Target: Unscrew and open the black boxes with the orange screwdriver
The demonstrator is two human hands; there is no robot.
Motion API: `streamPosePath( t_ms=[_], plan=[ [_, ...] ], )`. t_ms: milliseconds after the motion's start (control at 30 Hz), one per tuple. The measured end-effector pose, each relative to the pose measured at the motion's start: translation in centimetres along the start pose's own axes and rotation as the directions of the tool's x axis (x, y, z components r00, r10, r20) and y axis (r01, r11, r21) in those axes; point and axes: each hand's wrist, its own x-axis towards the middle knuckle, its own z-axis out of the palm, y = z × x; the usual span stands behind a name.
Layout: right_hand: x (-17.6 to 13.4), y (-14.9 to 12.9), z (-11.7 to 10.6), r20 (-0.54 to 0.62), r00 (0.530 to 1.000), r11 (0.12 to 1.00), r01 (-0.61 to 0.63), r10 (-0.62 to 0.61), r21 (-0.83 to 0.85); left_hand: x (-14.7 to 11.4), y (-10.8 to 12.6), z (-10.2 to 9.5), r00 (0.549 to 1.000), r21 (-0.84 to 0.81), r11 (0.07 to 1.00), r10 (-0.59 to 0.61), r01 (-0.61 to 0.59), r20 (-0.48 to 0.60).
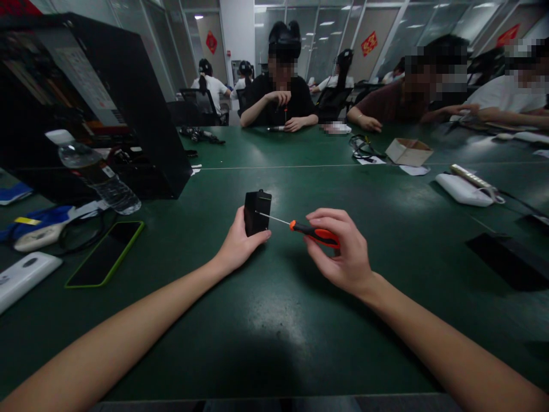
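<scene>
My left hand point(239, 243) is closed around a small black box point(258, 209), holding it upright over the green table point(274, 297). A small tab sticks up from the box's top edge. In my right hand point(345, 252) is a screwdriver point(315, 231) with an orange and black handle, gripped between thumb and fingers. Its thin metal shaft points left, and the tip meets the face of the box. Whether the tip sits in a screw is too small to tell.
To the left stand a black cabinet point(158, 114), a leaning plastic bottle point(96, 171) and a green-edged phone point(106, 254). On the right are a small cardboard box point(409, 153), a white device point(463, 189) and a dark flat object point(510, 260). A person point(283, 86) works opposite.
</scene>
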Motion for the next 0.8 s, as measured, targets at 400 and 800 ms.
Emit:
streamPosePath(
  t_ms=[400, 800],
  plan=[
    [0.56, -0.18, -0.62, -0.046, 0.996, 0.997, 0.073, -0.075, -0.037, -0.17, 0.31, 0.03, 0.996, 0.115, 0.989, 0.094, -0.094, 0.004],
    [0.19, -0.44, -0.23, -0.029, 0.998, 0.998, 0.063, -0.063, -0.021, -0.05, 0.02, 0.01, 0.999, 0.085, 0.996, 0.042, -0.041, -0.007]
  ],
)
